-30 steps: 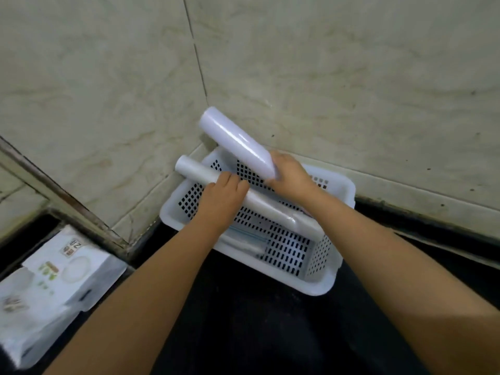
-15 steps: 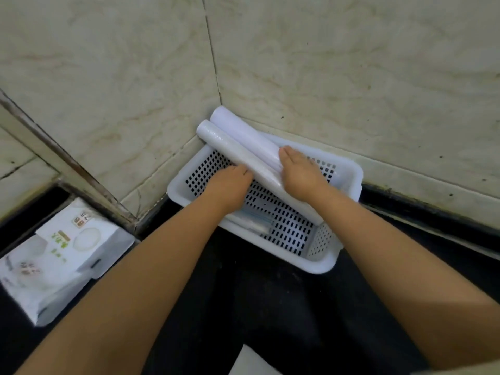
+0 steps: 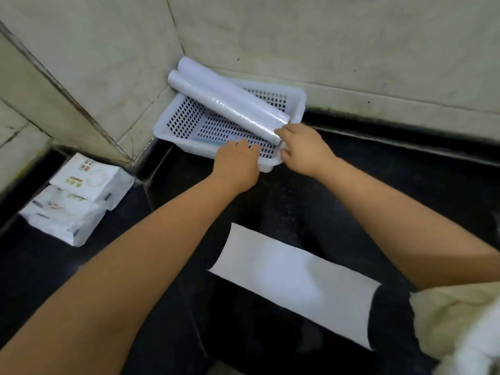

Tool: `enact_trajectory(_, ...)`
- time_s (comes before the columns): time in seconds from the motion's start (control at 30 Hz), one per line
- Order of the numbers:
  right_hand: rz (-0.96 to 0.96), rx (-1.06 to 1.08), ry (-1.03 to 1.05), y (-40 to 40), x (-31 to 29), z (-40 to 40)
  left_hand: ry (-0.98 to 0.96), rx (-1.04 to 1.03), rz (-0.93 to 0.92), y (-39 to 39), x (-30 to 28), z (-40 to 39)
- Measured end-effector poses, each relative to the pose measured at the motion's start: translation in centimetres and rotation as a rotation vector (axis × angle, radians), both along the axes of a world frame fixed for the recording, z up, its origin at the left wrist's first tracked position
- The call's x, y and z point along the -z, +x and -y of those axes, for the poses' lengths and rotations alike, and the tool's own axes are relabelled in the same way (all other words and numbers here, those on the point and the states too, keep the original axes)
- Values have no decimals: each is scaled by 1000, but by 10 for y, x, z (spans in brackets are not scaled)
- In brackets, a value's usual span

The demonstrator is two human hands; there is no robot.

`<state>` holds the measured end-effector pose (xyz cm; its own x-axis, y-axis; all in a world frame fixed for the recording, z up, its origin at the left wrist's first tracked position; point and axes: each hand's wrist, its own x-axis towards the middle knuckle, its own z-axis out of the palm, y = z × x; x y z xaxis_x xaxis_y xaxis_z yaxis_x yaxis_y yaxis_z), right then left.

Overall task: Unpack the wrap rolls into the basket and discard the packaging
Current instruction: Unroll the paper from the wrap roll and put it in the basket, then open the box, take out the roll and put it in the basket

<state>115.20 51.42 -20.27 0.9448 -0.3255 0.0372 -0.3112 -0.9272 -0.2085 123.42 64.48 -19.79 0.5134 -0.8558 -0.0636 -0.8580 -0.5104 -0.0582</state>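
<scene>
Wrap rolls point(image 3: 230, 104) in basket point(image 3: 296, 96), right hand point(image 3: 303, 150) touching

White pack point(image 3: 89, 182) at left: printed label, small and inverted, not legible.

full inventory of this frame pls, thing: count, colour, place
wrap rolls: 2, white, side by side, slanting across the basket, far ends sticking out over its corner by the wall
basket: 1, white perforated plastic, in the wall corner on the counter
counter: 1, black
packets: a stack, count unclear, white with print, on the counter at left
white sheet: 1, flat, near on the counter
left hand: at the basket's near rim, holding nothing
right hand: at the rolls' near end; grip unclear
</scene>
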Motion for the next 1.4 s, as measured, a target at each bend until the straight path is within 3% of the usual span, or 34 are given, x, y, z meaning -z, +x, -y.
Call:
enact_trajectory(0.27,-94,376,-13,-192,-30,-47,-4,183,-62,-126,-11,-15)
enact_trajectory(0.43,-211,601,-42,-318,-54,-67,76,412,-102,-233,-16,-4)
enact_trajectory(0.67,-142,977,14,-468,-71,-92,90,715,-51,-361,-35,15)
enact_trajectory(0.9,-181,1249,120,-620,-62,-92,166,896,-45,-467,-17,37)
enact_trajectory(1.0,-200,1306,169,-676,-52,-73,197,876,-59,-504,-12,62)
enact_trajectory(1.13,-229,1258,248,-730,-33,-33,214,797,-214,-555,1,85)
enact_trajectory(1.4,-131,1076,483,-765,16,24,194,424,-482,-620,34,96)
